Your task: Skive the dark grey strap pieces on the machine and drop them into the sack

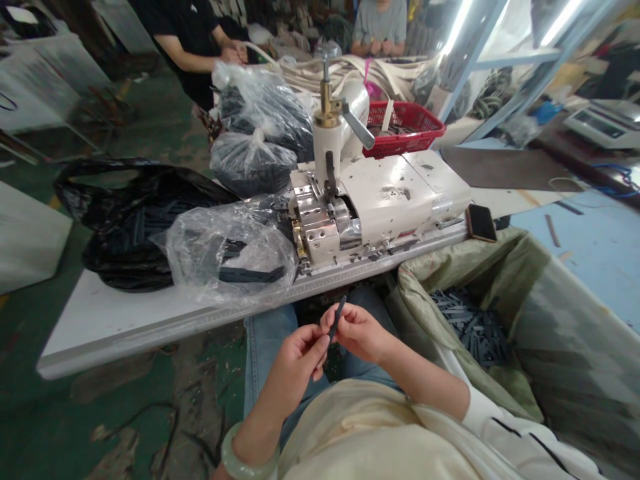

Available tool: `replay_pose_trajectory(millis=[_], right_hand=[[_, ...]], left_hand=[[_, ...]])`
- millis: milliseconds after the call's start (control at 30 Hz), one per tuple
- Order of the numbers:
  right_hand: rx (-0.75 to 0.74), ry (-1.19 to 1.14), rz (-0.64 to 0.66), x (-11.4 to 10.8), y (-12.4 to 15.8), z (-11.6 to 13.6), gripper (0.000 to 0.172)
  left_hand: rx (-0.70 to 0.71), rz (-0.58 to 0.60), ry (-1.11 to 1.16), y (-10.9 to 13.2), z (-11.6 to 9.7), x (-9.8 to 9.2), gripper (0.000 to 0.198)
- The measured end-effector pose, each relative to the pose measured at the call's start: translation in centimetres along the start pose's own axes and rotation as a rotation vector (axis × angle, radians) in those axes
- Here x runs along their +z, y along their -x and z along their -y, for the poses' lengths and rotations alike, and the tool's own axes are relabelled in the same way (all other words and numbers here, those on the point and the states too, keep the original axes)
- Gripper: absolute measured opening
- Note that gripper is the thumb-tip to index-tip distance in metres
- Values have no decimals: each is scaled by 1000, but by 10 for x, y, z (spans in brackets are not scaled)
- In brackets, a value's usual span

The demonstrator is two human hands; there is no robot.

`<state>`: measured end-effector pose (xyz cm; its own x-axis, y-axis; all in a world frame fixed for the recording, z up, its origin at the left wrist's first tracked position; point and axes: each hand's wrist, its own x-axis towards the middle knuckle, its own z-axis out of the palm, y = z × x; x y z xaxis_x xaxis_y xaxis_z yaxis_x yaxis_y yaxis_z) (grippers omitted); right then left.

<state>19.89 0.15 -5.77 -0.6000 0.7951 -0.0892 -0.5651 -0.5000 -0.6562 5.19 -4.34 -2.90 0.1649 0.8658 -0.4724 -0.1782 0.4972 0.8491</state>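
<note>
A narrow dark strip (339, 317) is pinched upright between my two hands, above my lap and jeans. Its lower end sits in the fingers of my left hand (295, 370), which has a pale bangle (249, 453) on the wrist. My right hand (357, 332) grips the strip's middle between thumb and fingers. The strip's material is hard to tell at this size. Both hands are just in front of the table's near edge, below a cream-white industrial bench machine (370, 200).
To my right, a large fabric-lined bin (480, 280) holds several dark strips. Plastic bags of dark strips (230, 247) cover the table's left side. Behind the machine are a red basket (403, 127) and pale bands. A phone (481, 223) lies beside the machine. Two co-workers stand beyond.
</note>
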Motion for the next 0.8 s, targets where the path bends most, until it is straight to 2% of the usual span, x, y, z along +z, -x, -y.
replay_pose_trajectory(millis=[100,267,367,533,800], right_hand=[[-11,58,-70,-2,-21,20,30],[-100,295,-408,-8,-80,78,34],[-76,274,-511,-8,-108,99,31],[-94,199,-620,-2,-125,105,21],[-162,168,-756,10,-133,105,23]], left_hand=[[15,2,-131,-2,-2,-2,41],[32,-29,-175,-4,-5,-11,41],[39,-55,-184,-5,-4,-18,41],[35,-79,-181,-6,0,-28,42],[22,-67,-165,-8,2,-29,41]])
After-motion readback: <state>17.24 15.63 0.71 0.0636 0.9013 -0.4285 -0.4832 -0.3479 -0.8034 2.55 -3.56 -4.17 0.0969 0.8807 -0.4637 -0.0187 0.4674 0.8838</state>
